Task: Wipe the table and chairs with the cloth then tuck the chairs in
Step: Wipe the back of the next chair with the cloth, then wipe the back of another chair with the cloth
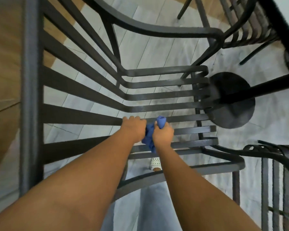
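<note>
I look straight down on a dark metal slatted chair [157,94] with curved armrests. Both of my hands are low on its seat slats. My right hand [163,134] grips a bunched blue cloth [149,137]; one end sticks up above the fist and the rest hangs between the two hands. My left hand [134,129] is curled, knuckles up, on a slat where the back meets the seat, right beside the cloth. Whether it holds the slat or part of the cloth is hidden. The table's round black base [230,100] and pole stand just right of the seat.
A second slatted chair [250,25] stands at the upper right and a third [277,180] at the lower right. The floor is pale grey tile [157,47], with a wooden area at the left. My leg and white shoe [155,163] show under the seat.
</note>
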Tool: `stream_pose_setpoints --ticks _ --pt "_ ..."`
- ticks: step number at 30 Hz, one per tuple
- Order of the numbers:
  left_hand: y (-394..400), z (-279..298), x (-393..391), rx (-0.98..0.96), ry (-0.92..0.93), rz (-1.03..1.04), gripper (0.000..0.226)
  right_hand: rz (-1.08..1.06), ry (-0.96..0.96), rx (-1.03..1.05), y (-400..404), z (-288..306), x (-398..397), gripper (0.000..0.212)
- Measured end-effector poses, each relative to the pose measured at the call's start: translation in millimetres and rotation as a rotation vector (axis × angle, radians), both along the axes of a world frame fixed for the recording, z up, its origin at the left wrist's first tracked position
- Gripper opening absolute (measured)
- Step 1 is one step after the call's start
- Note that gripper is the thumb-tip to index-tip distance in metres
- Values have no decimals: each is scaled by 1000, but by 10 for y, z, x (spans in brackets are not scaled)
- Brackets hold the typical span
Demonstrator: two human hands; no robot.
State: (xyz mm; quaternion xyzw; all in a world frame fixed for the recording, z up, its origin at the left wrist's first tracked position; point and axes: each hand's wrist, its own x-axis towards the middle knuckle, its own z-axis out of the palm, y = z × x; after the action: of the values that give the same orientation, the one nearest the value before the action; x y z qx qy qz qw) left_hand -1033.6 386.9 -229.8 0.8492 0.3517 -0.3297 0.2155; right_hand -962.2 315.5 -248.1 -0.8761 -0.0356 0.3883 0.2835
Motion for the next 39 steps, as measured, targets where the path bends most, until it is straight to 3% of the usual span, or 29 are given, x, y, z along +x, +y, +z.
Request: stream_pose_setpoints --ticks 5,10,18,26,32,39 --pt "239 385 -121 57 -21 -193 41 -85 -74 -126 158 271 -315 38" --pt "423 542 -194 149 -25 -328 66 -136 -97 -89 267 498 -484 68" --pt "769 750 -145 346 -100 -496 102 81 -311 -299 448 723 -424 86" --pt "1358 871 -49 369 -64 -602 100 77 -327 -325 770 907 -300 79" --pt "1884 971 117 350 -113 -734 90 -147 -367 -78 1138 1016 -323 74" --pt "2336 1191 212 328 -213 -837 85 -93 -506 -320 1677 1197 -301 82"
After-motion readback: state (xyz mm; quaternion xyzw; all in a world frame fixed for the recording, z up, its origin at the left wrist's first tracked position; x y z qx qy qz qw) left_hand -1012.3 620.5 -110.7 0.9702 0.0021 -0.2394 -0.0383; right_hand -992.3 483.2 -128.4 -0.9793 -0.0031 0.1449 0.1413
